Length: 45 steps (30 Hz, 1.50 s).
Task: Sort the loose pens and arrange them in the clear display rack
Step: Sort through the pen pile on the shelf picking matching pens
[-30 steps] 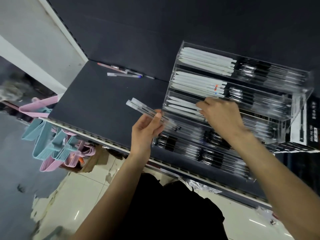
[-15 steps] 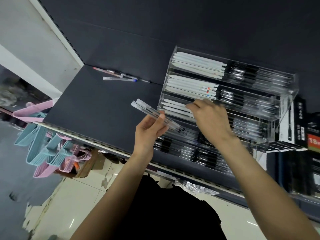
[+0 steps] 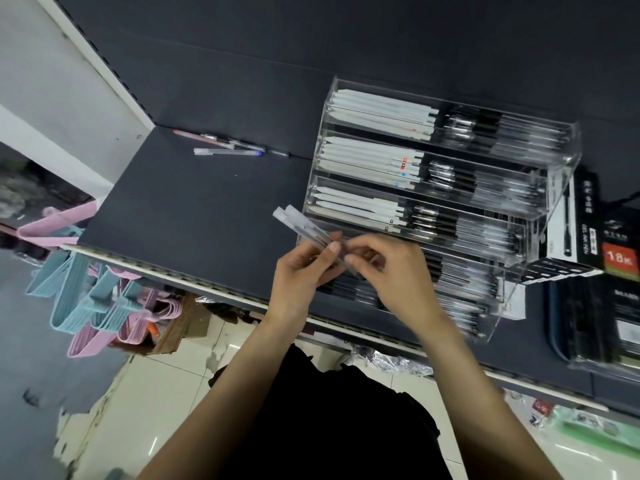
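A clear tiered display rack [image 3: 568,161] stands on the dark shelf, its rows filled with white and clear-and-black pens. My left hand [image 3: 298,278] grips a small bunch of clear pens [image 3: 298,223] in front of the rack's lower rows, their caps pointing up and left. My right hand [image 3: 391,275] meets it from the right and pinches the same bunch near its lower end. Several loose pens [image 3: 228,148] lie at the back of the shelf to the left of the rack.
The dark shelf [image 3: 180,209] has a pale front edge. Black pen boxes [image 3: 595,244] stand right of the rack. Pink and blue hangers [image 3: 93,299] hang below the shelf at left. A white upright post [image 3: 97,60] bounds the shelf's left side.
My right hand has left the rack's third row and come down to the pen bunch in my left hand. The left hand kept hold of the pens and barely shifted.
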Available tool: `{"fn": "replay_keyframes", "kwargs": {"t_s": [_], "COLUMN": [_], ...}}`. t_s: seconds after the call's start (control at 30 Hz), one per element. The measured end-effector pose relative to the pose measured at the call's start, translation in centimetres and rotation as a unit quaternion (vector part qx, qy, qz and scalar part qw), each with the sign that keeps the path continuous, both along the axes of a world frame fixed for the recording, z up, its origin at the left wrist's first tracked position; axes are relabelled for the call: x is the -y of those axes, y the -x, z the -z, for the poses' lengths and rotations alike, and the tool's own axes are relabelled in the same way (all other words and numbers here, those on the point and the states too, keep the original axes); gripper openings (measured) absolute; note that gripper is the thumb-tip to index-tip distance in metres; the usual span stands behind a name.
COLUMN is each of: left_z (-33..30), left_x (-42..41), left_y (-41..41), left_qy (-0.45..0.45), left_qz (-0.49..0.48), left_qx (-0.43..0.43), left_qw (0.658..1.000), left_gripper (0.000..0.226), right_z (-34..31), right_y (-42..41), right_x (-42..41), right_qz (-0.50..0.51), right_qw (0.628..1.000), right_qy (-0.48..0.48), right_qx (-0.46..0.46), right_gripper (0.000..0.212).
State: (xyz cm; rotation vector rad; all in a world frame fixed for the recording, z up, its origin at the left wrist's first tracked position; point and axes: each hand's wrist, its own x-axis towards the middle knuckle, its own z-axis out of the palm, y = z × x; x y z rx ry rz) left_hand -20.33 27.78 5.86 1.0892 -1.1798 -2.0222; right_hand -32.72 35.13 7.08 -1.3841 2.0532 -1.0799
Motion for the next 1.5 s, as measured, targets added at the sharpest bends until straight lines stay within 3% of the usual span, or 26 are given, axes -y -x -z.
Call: {"fn": "replay_keyframes", "kwargs": {"t_s": [0.07, 0.2, 0.33, 0.47, 0.63, 0.87, 0.93, 1.0, 1.07, 1.1, 1.3, 1.4, 1.5], "left_z": [0.3, 1.3, 2.3, 2.3, 2.2, 2.2, 2.2, 2.2, 2.0, 1.9, 0.7, 1.7, 3.4], "left_x": [-0.2, 0.7, 1.1, 0.9, 0.8, 0.8, 0.8, 0.8, 0.7, 0.5, 0.0, 1.4, 2.7], "left_y": [-0.6, -3.0, -4.6, -5.0, -5.1, -5.0, -4.7, -4.4, -3.9, -3.5, -1.8, -2.4, -3.1], "left_qy": [-0.005, -0.019, -0.026, -0.018, -0.001, 0.002, -0.001, -0.002, 0.008, 0.015, 0.002, 0.091, 0.186], "left_qz": [-0.003, -0.064, -0.097, -0.106, -0.122, -0.12, -0.114, -0.109, -0.101, -0.094, -0.086, -0.108, -0.087], "left_qx": [0.001, 0.016, 0.049, 0.061, 0.06, 0.054, 0.054, 0.05, 0.055, 0.056, 0.019, 0.113, 0.214], "left_qw": [1.0, 0.998, 0.994, 0.992, 0.991, 0.991, 0.992, 0.993, 0.993, 0.994, 0.996, 0.983, 0.955], "left_gripper": [0.021, 0.028, 0.022, 0.019, 0.012, 0.033, 0.035, 0.037, 0.039, 0.039, 0.038, 0.043, 0.042], "right_z": [0.3, 1.1, 2.4, 3.4, 4.3, 4.8, 4.8, 3.4, 2.0, 1.6, 2.7, 3.5, 4.5], "right_y": [0.4, 2.7, 3.4, 3.0, 2.8, 2.5, 2.1, 0.7, -1.0, -1.8, -0.3, 1.5, 2.0], "right_x": [-0.8, -2.4, -1.5, 0.7, 1.6, 2.2, 1.8, 1.2, 0.5, 0.2, -1.4, -1.7, -1.0], "right_qz": [0.016, 0.07, 0.004, -0.052, -0.104, -0.095, -0.056, -0.037, -0.034, -0.032, 0.075, 0.112, 0.083], "right_qw": [0.999, 0.96, 0.911, 0.867, 0.853, 0.874, 0.918, 0.976, 0.998, 0.999, 0.982, 0.96, 0.943], "right_qy": [0.002, -0.014, -0.033, -0.071, -0.059, -0.077, -0.027, 0.007, 0.011, 0.006, 0.046, 0.009, -0.012], "right_qx": [-0.035, -0.27, -0.411, -0.49, -0.508, -0.47, -0.392, -0.216, -0.045, -0.02, -0.17, -0.257, -0.323], "right_gripper": [0.015, 0.011, 0.014, 0.023, 0.027, 0.031, 0.029, 0.018, 0.026, 0.027, 0.016, 0.012, 0.01]}}
